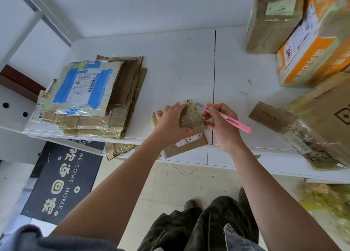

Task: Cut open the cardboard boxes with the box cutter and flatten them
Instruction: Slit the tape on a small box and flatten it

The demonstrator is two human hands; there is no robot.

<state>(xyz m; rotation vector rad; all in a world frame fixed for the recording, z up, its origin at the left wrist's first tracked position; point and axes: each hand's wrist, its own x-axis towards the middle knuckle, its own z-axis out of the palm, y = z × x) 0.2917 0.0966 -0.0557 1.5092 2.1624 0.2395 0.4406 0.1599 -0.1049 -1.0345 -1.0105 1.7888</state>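
Pressed small taped cardboard box (190,116) under flat left hand (170,123); gripped pink box cutter (230,120) in right hand (221,126). Flattened cardboard stack (91,99) done far left; several brown boxes (272,19) uncut right.

The dark doormat (62,177) at the lower left of the frame reads "WELCOME HOME" in pale letters, flanked by large Chinese characters. The orange box (310,59) at the upper right carries large white Chinese characters and a white shipping label with barcodes, its print too small to read. The flattened box (83,86) topping the stack at left bears a barcoded label, also illegible.
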